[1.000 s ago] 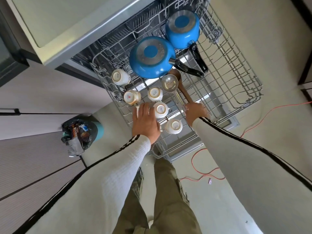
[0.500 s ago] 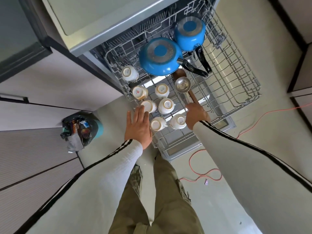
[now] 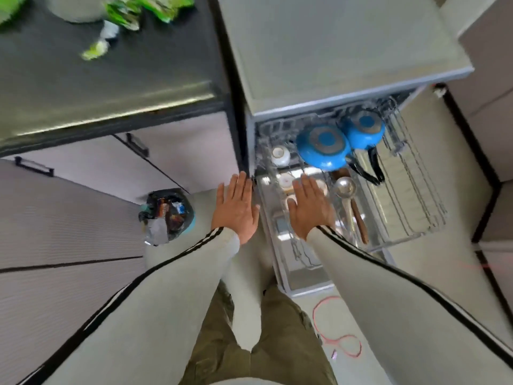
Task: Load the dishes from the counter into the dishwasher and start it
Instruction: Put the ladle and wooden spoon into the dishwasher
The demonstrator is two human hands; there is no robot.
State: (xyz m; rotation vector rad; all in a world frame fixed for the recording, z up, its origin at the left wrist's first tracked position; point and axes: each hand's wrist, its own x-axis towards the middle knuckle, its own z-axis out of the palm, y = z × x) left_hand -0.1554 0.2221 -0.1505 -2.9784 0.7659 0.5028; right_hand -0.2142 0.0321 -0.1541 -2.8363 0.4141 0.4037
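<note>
While the wire rack (image 3: 410,218) stands drawn out over the lowered door (image 3: 302,279) of the dishwasher (image 3: 347,51), its load sits at the back. A large blue pan (image 3: 323,147) and a small blue pan (image 3: 363,129) lie bottoms up, touching, with black handles pointing forward. A white cup (image 3: 280,155) stands upturned to their left. A steel ladle (image 3: 344,187) lies beside a wooden spoon (image 3: 359,220). The right hand (image 3: 309,209) hovers flat over more cups, partly hidden, with its fingers (image 3: 305,184) straight, spread and holding nothing. The left hand (image 3: 236,209) is likewise flat and empty, just off the rack's left edge. Likely step: slide the rack home. Push level at the front rail with both palms, slowly, so the glazed cups stay put on the thin tines and the handles clear the frame. The rack is coated wire, and the pan bases are dull metal rings. Outward: a dark glossy surface (image 3: 111,79) with blurred green items, a full bin (image 3: 166,215) and a red cord (image 3: 333,326) on the floor.
</note>
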